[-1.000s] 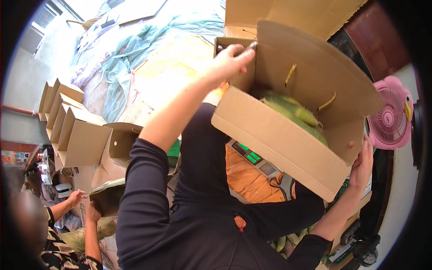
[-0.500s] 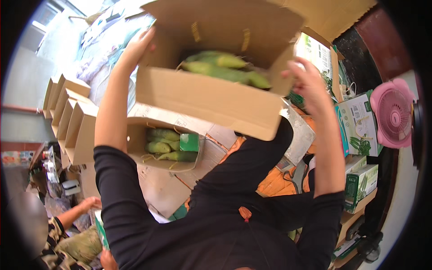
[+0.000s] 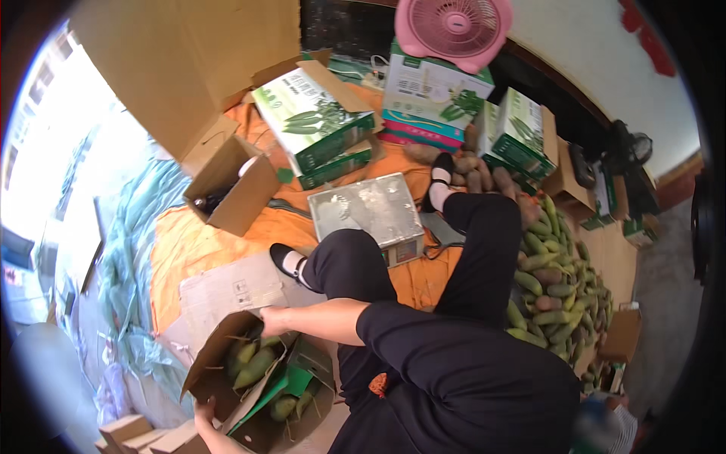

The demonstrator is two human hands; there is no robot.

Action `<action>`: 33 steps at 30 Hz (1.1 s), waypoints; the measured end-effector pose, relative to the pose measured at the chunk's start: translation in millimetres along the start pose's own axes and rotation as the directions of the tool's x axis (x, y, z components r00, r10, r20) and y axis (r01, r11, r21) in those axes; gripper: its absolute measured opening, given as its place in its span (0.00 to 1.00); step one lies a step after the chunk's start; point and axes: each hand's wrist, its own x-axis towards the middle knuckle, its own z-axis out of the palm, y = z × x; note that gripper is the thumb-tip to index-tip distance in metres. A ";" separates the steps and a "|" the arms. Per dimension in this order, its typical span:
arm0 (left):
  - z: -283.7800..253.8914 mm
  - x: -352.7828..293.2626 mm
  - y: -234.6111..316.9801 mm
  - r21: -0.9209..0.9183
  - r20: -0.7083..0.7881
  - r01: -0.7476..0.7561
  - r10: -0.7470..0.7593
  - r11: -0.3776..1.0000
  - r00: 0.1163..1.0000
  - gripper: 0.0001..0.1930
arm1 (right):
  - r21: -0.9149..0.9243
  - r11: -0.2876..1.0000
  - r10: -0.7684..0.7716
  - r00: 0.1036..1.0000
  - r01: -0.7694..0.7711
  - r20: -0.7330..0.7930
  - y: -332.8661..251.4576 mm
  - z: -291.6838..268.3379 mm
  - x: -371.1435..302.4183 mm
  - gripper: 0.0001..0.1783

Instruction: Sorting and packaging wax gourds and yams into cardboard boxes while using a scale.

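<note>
At the lower left I hold an open brown carton (image 3: 210,362) tilted, with several green radishes (image 3: 255,368) inside. My right hand (image 3: 275,321) reaches across my body and is closed on the carton's far right edge. On the near left side, my left hand (image 3: 205,412) grips the carton's wall, its fingers partly hidden. Right beside it is a second open carton (image 3: 321,416), holding more green radishes (image 3: 283,408) and a green card or flap (image 3: 266,399). Whether the held carton rests on the second one or the floor, I cannot tell.
A metal-topped scale (image 3: 367,208) stands between my feet. Green radishes are piled (image 3: 556,280) on the right. Ahead are printed green-and-white boxes (image 3: 314,121), a pink fan (image 3: 457,30) and an open carton (image 3: 242,200). Folded cartons (image 3: 144,435) stand at the lower left.
The carton of radishes has gone from raised in front of me down to the lower left, beside the second carton. Both hands stay on it. My view has swung to the right.
</note>
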 end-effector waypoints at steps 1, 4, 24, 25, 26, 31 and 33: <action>3.0 -3.4 -10.0 -0.060 -0.036 -0.102 0.100 0.993 0.994 0.33 | 0.023 1.000 -0.019 0.999 0.018 0.043 -2.6 -5.6 4.2 0.25; -7.0 12.4 -24.8 -0.082 -0.238 0.002 -0.021 0.997 0.971 0.30 | -0.148 0.989 -0.027 0.998 0.019 -0.050 -5.6 -16.9 10.6 0.18; -117.2 -45.0 132.6 0.231 -0.793 -0.326 0.371 0.917 0.483 0.28 | -0.150 0.961 -0.246 0.966 0.232 -0.080 -7.7 -39.3 -17.4 0.12; -114.3 -55.1 153.3 0.270 -0.792 -0.378 0.427 0.886 0.437 0.27 | -0.145 0.963 -0.243 0.965 0.228 -0.096 -5.3 -43.1 -15.4 0.12; -106.6 -58.3 183.4 0.286 -0.754 -0.412 0.469 0.865 0.461 0.25 | -0.036 0.954 -0.299 0.935 0.297 -0.192 -4.2 -47.4 -12.6 0.12; -55.1 -86.9 322.3 0.158 -0.604 -0.723 0.645 0.672 0.468 0.23 | 0.189 0.809 -0.434 0.782 0.557 -0.448 -23.5 -93.3 -19.9 0.13; -27.9 -105.2 370.7 0.142 -0.537 -0.762 0.696 0.631 0.477 0.22 | 0.260 0.772 -0.431 0.778 0.580 -0.457 -28.8 -119.7 -42.7 0.13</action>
